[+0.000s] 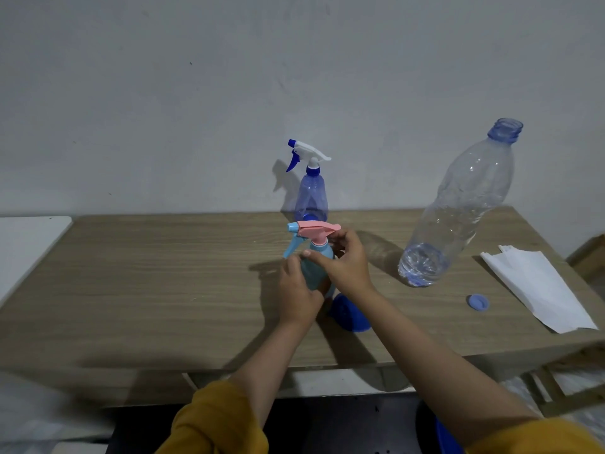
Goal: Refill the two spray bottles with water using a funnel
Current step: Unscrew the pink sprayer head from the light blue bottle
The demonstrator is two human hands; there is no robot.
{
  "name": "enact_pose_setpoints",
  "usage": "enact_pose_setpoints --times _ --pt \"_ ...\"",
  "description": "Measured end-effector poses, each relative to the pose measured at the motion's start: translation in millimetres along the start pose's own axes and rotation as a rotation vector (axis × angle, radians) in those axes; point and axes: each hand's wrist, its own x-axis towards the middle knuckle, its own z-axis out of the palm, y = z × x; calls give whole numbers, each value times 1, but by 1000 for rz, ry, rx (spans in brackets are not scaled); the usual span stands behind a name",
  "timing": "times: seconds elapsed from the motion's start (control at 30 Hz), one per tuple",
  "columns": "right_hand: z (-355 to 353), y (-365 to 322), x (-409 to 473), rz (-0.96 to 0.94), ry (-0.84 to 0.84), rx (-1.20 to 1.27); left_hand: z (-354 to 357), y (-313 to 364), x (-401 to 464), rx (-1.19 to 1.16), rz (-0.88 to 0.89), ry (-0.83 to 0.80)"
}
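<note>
Nearest to me are my two forearms with mustard-yellow sleeves [216,421] pushed up, reaching over the front edge of the wooden bench [147,290]. My left hand [299,291] is wrapped around the lower body of the light blue spray bottle [316,267], which stands upright near the middle of the bench. My right hand [343,260] is at the neck of this bottle, its fingers curled around the pink collar just under the pink trigger head [316,228]; I cannot tell which way it turns. Just beside the bottle, on its right and closer to the front edge, the blue funnel [350,314] lies on the bench, partly hidden by my right forearm.

Toward the right front corner a small blue cap [478,302] lies flat, and next to it a white sheet of paper [537,286] reaches the right edge. Between the cap and the middle stands a large clear water bottle [458,208], uncapped, with a little water at the bottom. At the back edge, directly behind the light blue one, the purple-blue spray bottle [312,191] stands upright with its white and blue trigger head on, against the grey wall [163,93].
</note>
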Motion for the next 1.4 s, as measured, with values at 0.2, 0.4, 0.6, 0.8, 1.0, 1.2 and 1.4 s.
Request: enact_pose_setpoints --times 0.2,0.4,0.6,0.8,1.0,1.2,1.4 --pt "-1 4 -2 -62 -47 -21 1 -1 1 0 -7 -4" --pt "-1 1 -1 0 -14 36 2 -2 2 -27 5 10" --pt "-3 5 -1 -38 -93 -24 -7 3 2 2 -5 -7" --pt "-3 -1 -3 20 -55 49 -14 8 1 11 -49 -20" --pt "-7 1 -1 -30 -125 -2 -14 8 1 14 -36 -12" --pt "-3 -3 0 30 -70 17 -16 10 -1 78 -52 -35" --pt "-7 -11 1 -8 -190 -55 -16 11 -1 66 -50 -40"
